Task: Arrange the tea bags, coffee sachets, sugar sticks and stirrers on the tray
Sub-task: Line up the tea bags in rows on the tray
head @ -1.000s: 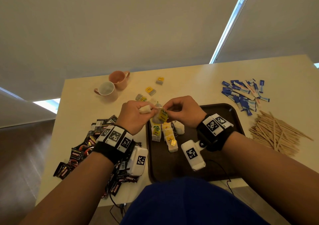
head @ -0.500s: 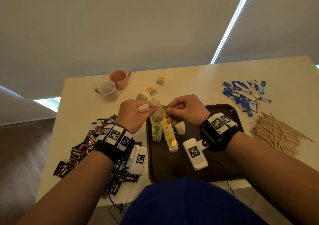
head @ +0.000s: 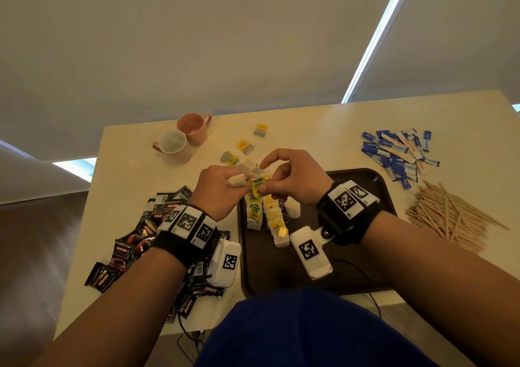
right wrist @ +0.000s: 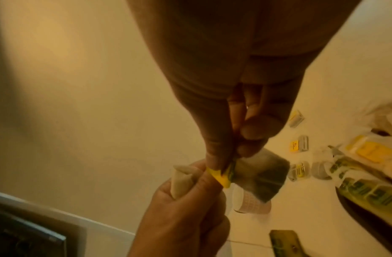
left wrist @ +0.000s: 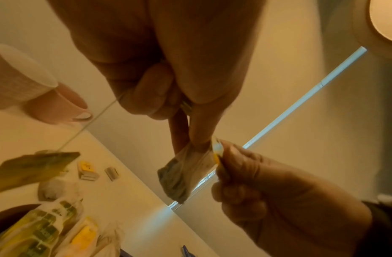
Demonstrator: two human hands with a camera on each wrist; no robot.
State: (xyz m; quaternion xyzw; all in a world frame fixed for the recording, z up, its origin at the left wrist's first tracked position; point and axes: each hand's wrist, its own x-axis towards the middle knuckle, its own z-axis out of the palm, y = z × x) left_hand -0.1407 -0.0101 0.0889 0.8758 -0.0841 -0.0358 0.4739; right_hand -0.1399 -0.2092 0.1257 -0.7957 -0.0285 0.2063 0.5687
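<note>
Sorting step: tea bags first; coffee sachets point(head: 135, 243) lie piled on the table point(head: 126, 169) at lower left.
Left hand point(head: 216, 189): fingers curled round a pale tea bag point(head: 236, 181), mid-frame above the tray's left edge.
Right hand point(head: 292, 181): pinches a yellow-green tag point(head: 259, 187); likely best to untangle the string gently.
Tray point(head: 351, 254): tea bag rows point(head: 270, 214) at its upper left; probably lay the next alongside.
Far right: sugar sticks point(head: 399, 155) and stirrers point(head: 450, 217) wait on the table.

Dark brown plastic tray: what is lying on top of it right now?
On the dark brown plastic tray, two short rows of yellow-tagged paper tea bags and one loose white bag. Both hands and a wrist camera hide parts of it.
</note>
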